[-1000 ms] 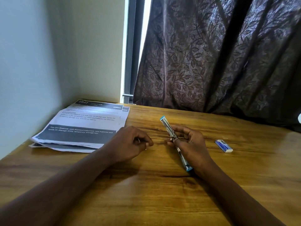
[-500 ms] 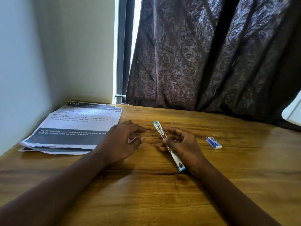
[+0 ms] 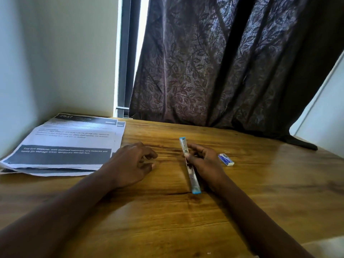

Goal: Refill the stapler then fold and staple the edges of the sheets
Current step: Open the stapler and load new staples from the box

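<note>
Left hand uncurled; wooden table, curtain.

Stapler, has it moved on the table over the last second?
Yes. The stapler, gripped by the right hand, has shifted right: farther from the stack of sheets and closer to the small staple box.

I note stapler: silver metal, light-blue tips at both ends. Staple box: blue with white. Sheets: white, black header band, dark-grey block with white lettering. Table: honey-brown wood grain, darker streaks. Curtain: dark purplish brown, leaf-and-vine pattern. Wall: pale cream.
</note>
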Demonstrator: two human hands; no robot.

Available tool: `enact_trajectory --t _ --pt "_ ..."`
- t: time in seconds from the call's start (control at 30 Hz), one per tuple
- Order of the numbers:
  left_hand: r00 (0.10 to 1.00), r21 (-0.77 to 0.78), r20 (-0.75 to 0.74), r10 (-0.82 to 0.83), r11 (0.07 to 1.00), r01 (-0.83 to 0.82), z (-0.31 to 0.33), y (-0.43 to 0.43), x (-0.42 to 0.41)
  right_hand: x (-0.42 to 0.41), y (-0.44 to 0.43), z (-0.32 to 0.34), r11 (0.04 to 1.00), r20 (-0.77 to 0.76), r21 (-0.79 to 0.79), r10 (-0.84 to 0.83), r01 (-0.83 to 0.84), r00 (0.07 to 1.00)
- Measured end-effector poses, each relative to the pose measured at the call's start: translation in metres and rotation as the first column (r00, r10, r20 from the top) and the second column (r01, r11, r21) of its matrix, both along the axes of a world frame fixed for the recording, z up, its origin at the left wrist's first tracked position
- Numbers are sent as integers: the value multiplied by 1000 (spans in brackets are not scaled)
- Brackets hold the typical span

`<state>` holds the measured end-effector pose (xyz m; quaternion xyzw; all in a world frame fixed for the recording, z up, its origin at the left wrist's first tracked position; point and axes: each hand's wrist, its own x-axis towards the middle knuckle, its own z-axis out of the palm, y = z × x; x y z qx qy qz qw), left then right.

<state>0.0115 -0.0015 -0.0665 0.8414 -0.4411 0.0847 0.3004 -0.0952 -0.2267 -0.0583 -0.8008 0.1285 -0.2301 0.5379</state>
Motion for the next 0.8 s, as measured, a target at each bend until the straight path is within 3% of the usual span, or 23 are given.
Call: enact_trajectory --t 0.1,0.27,0.6,0.8 --pt "1000 -7 0 0 1000 0 -2 0 2 1 -4 1 992 89 121 -48 37 995" --pt "1000 13 -6 -4 1000 4 -1 1 1 -1 -7 -3 943 199 -255 -165 214 966" --pt "1000 58 -2 -4 998 4 1 0 3 0 -12 -7 916 -7 -370 -168 153 986" --pt "1000 100 27 1 995 -4 -2 -1 5 -4 -19 -5 874 60 -398 -278 278 959"
